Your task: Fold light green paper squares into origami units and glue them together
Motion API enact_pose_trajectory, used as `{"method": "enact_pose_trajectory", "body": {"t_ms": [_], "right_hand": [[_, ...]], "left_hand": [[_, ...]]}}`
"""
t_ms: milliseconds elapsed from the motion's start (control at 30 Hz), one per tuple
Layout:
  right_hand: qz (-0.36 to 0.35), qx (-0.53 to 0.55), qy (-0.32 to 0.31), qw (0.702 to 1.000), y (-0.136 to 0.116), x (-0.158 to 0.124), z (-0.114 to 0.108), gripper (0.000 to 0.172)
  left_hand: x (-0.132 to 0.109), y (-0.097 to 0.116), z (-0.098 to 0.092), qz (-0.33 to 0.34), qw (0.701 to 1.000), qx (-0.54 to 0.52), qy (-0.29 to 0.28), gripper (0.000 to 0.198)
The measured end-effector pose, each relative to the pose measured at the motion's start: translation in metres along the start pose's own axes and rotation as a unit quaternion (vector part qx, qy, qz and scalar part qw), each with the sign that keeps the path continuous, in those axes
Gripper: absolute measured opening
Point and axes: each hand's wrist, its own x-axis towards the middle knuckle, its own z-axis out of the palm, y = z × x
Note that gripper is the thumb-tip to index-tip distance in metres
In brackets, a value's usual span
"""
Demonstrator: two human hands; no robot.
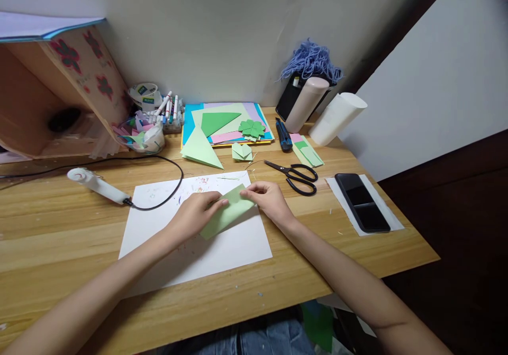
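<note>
We hold a green paper in both hands; we judge it is at a folding step.
Nearest to us lies the white sheet; above it, our left hand pinches the green paper with the thumb, and our right hand pinches its right end. The next move seems to call for even edges and a firm crease. Farther lie the scissors, then the folded heart.

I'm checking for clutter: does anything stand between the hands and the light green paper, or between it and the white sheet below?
Nothing visible does. The left hand and right hand hold the light green paper directly. The black cable crosses only the far-left corner of the white sheet.
</note>
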Motion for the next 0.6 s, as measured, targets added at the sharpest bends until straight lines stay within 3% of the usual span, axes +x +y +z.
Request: {"method": "enact_pose_trajectory", "body": {"t_ms": [200, 400, 600], "right_hand": [[-0.023, 0.0, -0.003, 1.0, -0.004, -0.003, 0.001, 0.025], [0.034, 0.095, -0.111, 0.989, -0.009, -0.01, 0.01, 0.029], [0.047, 0.133, -0.078, 0.987, -0.006, -0.009, 0.015, 0.03]], "left_hand": [[0.0, -0.001, 0.005, 0.005, 0.999, 0.025, 0.026, 0.035], [-0.003, -0.004, 0.014, 0.02, 0.992, 0.007, 0.123, 0.032], [-0.006, -0.002, 0.022, -0.001, 0.987, -0.056, 0.153, 0.031]]}}
